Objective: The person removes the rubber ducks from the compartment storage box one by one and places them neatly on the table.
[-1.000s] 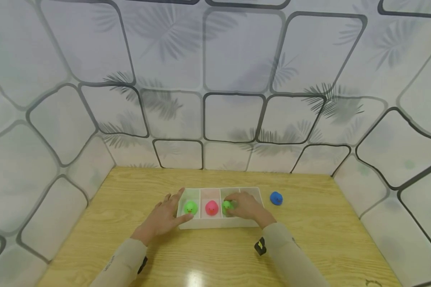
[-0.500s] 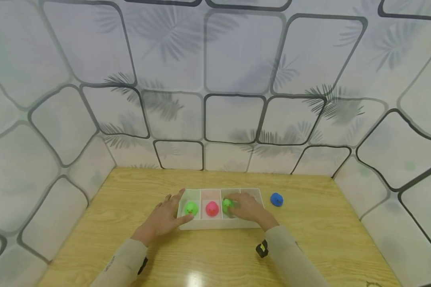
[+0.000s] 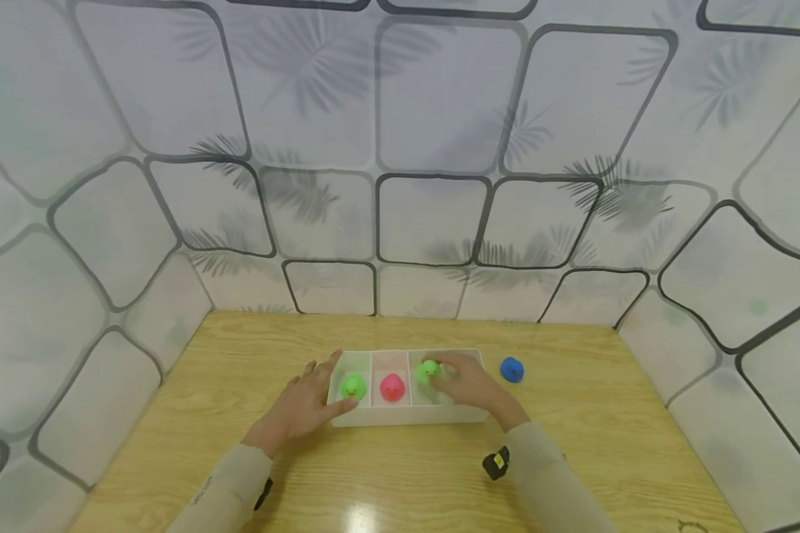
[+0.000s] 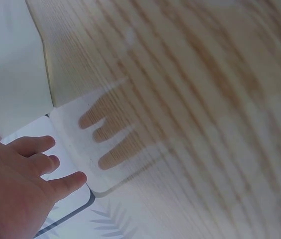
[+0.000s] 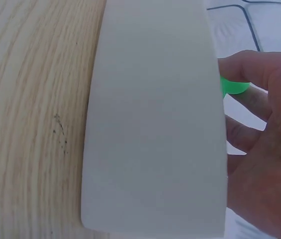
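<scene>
The right hand [image 3: 470,381] pinches a green duck [image 3: 429,370], left of its palm, at the third compartment from the left of the white tray [image 3: 407,417]. The second holds a pink duck [image 3: 392,387], the first another green duck [image 3: 353,386], beside the wide-spread left hand [image 3: 298,409]. Right, on the bench [image 3: 387,474]: a blue duck [image 3: 512,369].

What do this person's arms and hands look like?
The left hand and right hand wear no gloves. The left sleeve and right sleeve are beige; the left has a dark marking too small to read. A black piece shows beside that sleeve, a black block with a yellow patch beside the other.
</scene>
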`<move>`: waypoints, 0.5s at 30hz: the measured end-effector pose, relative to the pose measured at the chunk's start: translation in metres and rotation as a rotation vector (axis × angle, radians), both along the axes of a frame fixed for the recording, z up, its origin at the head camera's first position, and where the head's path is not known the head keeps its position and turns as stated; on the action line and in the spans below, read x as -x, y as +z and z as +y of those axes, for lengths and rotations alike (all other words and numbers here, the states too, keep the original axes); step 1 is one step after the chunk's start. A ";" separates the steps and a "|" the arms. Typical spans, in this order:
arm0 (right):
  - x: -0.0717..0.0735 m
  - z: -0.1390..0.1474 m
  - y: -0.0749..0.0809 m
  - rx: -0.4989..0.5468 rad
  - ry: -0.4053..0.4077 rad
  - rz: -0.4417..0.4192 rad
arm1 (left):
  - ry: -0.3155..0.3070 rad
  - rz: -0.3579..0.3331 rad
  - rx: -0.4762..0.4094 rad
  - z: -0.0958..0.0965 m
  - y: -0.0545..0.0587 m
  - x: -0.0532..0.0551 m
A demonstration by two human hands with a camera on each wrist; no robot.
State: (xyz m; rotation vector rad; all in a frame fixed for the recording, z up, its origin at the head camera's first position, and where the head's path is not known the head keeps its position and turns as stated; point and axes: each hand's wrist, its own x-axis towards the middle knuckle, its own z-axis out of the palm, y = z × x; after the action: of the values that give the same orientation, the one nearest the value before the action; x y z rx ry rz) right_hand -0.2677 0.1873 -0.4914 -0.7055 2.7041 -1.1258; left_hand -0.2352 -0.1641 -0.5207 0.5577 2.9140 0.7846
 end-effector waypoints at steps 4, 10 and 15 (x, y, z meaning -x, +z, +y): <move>-0.001 0.004 0.005 0.030 -0.048 0.003 | 0.002 -0.004 0.000 0.000 0.000 0.000; -0.002 0.013 0.010 0.091 -0.095 0.008 | 0.000 -0.007 0.005 0.000 0.001 -0.001; -0.003 0.023 0.014 0.122 -0.099 0.011 | -0.001 -0.010 0.006 0.000 0.002 0.000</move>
State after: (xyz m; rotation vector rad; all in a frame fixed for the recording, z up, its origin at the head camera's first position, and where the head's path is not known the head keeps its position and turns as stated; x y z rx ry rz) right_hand -0.2649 0.2107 -0.4772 -0.6010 2.7254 -1.3236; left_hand -0.2347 -0.1639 -0.5190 0.5527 2.9061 0.7756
